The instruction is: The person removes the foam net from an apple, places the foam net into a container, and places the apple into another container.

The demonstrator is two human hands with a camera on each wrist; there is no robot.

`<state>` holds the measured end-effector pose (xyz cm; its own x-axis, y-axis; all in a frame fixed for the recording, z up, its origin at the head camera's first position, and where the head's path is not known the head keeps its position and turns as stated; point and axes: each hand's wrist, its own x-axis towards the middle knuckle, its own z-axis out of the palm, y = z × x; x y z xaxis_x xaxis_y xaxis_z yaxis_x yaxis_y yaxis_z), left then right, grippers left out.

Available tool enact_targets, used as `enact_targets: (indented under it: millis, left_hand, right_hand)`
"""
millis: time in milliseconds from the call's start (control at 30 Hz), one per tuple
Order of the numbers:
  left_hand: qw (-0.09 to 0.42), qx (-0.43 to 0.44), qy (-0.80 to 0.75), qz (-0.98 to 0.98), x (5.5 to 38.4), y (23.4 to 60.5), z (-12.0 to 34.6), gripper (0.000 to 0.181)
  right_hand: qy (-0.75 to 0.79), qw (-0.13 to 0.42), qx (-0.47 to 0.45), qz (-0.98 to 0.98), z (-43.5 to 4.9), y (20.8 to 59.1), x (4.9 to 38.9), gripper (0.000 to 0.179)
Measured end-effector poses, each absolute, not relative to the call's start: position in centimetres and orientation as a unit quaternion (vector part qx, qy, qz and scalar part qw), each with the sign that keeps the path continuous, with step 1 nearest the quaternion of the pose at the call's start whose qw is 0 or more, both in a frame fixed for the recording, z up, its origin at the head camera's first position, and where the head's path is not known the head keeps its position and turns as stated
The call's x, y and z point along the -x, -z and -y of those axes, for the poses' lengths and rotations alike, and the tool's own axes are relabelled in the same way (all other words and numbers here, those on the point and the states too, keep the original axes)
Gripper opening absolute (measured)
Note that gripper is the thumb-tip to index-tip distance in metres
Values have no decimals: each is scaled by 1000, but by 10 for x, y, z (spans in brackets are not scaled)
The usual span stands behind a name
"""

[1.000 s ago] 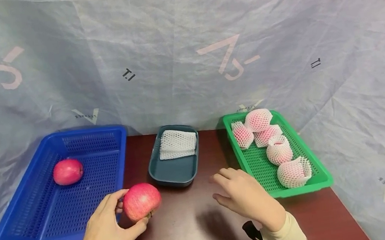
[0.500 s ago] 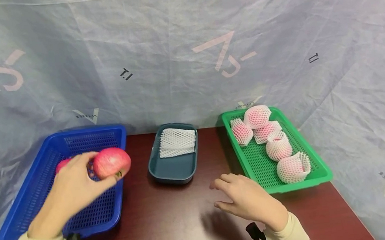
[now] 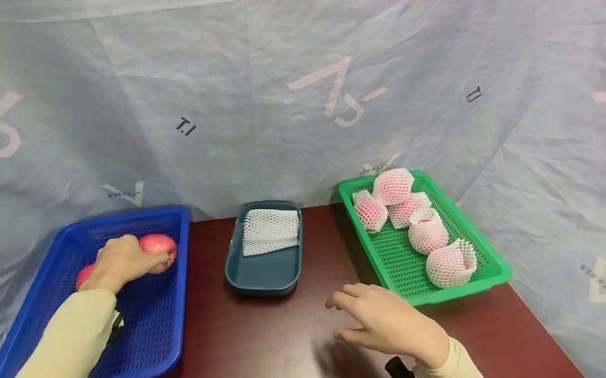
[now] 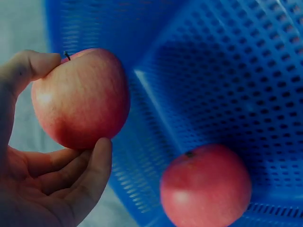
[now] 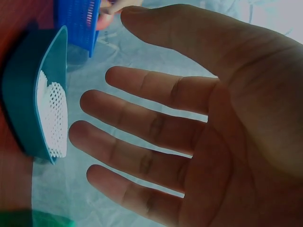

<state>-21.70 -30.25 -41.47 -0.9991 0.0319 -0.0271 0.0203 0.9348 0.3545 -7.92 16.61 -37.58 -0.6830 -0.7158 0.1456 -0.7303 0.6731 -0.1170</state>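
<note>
My left hand (image 3: 124, 259) grips a red apple (image 3: 158, 249) over the far right part of the blue basket (image 3: 180, 296). In the left wrist view the thumb presses near the stem of this apple (image 4: 83, 97) and the fingers curl under it. A second apple (image 4: 206, 187) lies in the basket, mostly hidden behind the hand in the head view. My right hand (image 3: 385, 320) hovers over the table left of the green basket (image 3: 401, 265), holding nothing. Its fingers are spread and relaxed in the right wrist view.
Between the baskets stands a dark teal tray (image 3: 265, 274) with white foam net sleeves (image 3: 271, 230) in it. Several apples in foam nets (image 3: 428, 231) lie in the green basket. A grey cloth (image 3: 269, 93) hangs behind the brown table (image 3: 260, 356).
My left hand has carried the apple from above the table, left and away from me, to over the blue basket. The right hand stays nearly in place; the head view has shifted slightly.
</note>
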Motion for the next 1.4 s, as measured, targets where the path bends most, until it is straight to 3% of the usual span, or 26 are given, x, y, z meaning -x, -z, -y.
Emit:
enact_targets:
  millis: [333,567,833,933,1167,1400]
  left_hand:
    - [55,-12,-161,-985,215,445,315,54]
    - [45,-20,-166,-985,215,450,311,61]
    - [31,-27,-153,-987,202,425,308,38]
    - [-2,-34,-165,-986,183,413,299,40]
    - [-131,-87,-191,-969,111,396,237,49]
    - [-142,-82,-241,-957,42,400,177,48]
  right_hand:
    - [-87,32,-409,908,-164,379,79,33]
    - [-96,21,-415,905,-162,380,80,32]
    - [-103,19,-419,902,-161,382,79,31]
    - [-108,12,-417,903,-163,385,78,30]
    - [-111,24,-422,899,-166,390,77,31]
    - [-118,30,-422,899,-167,391,73,31]
